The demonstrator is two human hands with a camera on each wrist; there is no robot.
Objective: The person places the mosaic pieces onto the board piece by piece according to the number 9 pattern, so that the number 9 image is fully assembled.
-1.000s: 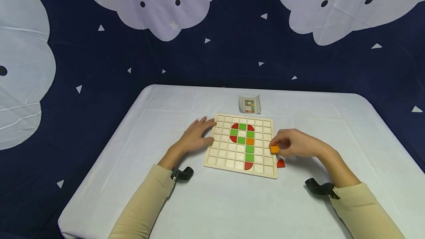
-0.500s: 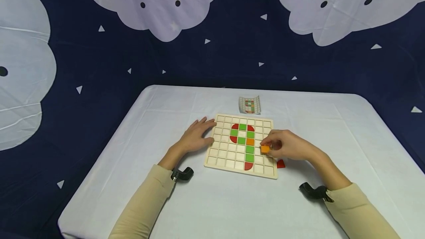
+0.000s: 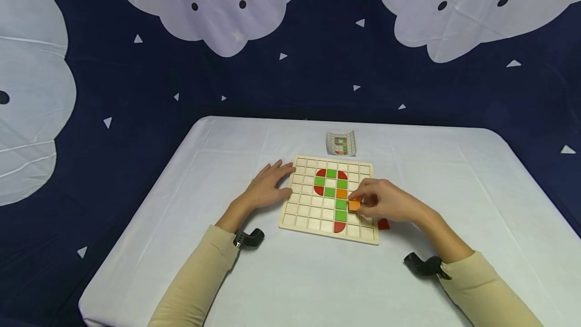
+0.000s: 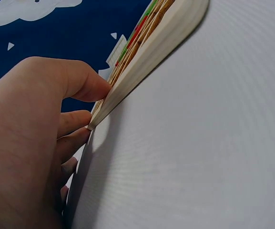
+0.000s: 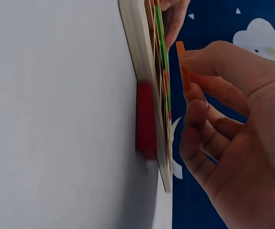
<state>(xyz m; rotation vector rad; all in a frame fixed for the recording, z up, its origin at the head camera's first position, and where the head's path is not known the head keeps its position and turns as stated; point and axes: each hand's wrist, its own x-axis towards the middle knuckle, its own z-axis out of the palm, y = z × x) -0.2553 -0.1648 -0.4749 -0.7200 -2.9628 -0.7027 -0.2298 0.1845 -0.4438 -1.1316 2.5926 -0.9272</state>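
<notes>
On the table lies a wooden grid board (image 3: 303, 211) with green, red and orange tiles set into some of its squares. My right hand (image 3: 395, 200) pinches a square orange tile (image 3: 354, 206) between thumb and fingers. In the right wrist view that orange tile (image 5: 185, 74) is held clear of the board's surface. It is over the right part of the grid, beside the green column. My left hand (image 3: 265, 188) rests at the board's left edge, thumb and fingers touching the rim, as the left wrist view also shows.
A red rounded tile (image 3: 383, 224) lies against the board's right side on the white-covered table (image 3: 317, 286). Behind the board is a small curled card (image 3: 341, 144) printed with a coloured grid pattern. A dark blue cloth with clouds (image 3: 317, 85) hangs at the back.
My right hand has moved left with the orange tile, from the board's right edge to over the squares beside the green column. The left hand has stayed in place.
</notes>
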